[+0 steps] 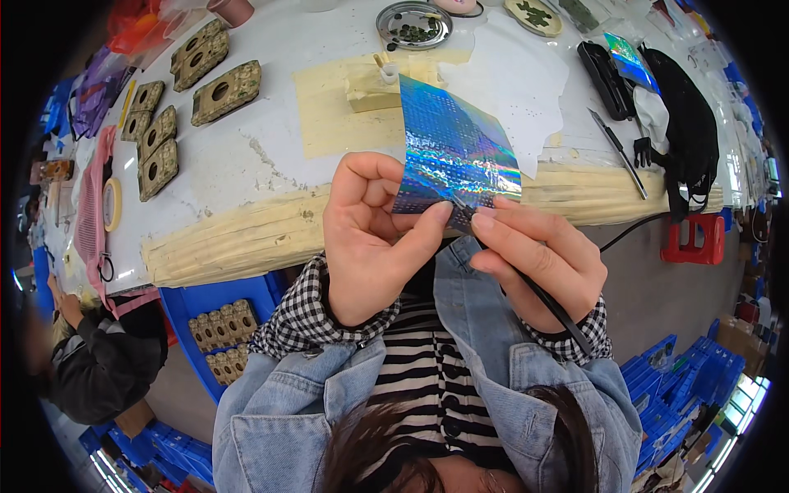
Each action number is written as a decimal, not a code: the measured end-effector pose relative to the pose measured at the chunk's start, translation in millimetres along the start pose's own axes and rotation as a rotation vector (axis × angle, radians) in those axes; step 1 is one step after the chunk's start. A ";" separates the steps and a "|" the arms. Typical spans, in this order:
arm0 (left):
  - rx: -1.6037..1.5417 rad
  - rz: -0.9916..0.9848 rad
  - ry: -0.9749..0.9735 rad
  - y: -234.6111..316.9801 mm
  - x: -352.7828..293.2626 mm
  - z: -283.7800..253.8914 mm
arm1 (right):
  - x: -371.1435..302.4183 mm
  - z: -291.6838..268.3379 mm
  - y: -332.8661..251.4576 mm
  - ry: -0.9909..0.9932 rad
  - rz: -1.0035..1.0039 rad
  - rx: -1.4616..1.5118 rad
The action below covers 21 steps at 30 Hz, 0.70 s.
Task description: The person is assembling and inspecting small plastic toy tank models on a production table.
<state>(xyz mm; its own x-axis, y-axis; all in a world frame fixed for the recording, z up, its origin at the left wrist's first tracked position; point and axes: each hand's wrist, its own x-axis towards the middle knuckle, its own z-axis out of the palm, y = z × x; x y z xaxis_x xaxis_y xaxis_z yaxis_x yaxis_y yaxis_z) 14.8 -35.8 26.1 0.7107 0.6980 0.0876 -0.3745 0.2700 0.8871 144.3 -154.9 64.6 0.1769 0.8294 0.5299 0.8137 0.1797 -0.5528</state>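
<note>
A shiny blue holographic sheet [460, 144] with rows of small marks stands tilted up over the table's front edge. My left hand [370, 242] is closed on its lower left side, thumb in front and fingers curled behind. My right hand [542, 255] is closed round a slim black tool that looks like tweezers [557, 308]. The tool's tip meets the sheet's lower edge, close to my left thumb. Fingertips of the right hand also touch the sheet's lower right corner. Whether a small piece sits at the tip is too fine to make out.
Camouflage-patterned pieces with round holes [226, 92] lie at the left. Behind the sheet is a pale yellow block [370, 94]; farther back, a round metal dish [415, 25] holds small dark pieces. A pen [620, 156] and black case [606, 80] lie right. A co-worker [107, 353] sits left.
</note>
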 end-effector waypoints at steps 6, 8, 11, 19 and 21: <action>-0.032 -0.009 -0.006 1.4 1.0 0.6 | -0.3 0.1 1.4 0.023 0.004 0.042; -0.060 -0.020 0.002 1.3 1.0 0.7 | 0.2 -0.4 1.0 0.018 0.002 0.037; -0.043 0.019 0.004 0.7 1.3 1.5 | 0.5 -1.4 0.9 0.010 0.015 0.047; 0.055 0.020 0.013 3.3 0.7 1.9 | 4.3 -4.8 3.9 -0.020 0.041 0.114; 0.054 0.017 0.021 3.6 0.5 2.2 | 3.8 -5.7 2.4 -0.026 0.048 0.094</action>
<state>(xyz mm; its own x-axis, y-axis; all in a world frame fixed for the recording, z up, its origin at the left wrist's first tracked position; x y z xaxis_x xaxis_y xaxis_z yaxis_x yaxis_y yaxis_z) 15.2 -35.9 30.4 0.6916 0.7162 0.0937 -0.3532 0.2221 0.9088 150.1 -154.3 68.9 0.1989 0.8515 0.4852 0.7488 0.1874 -0.6358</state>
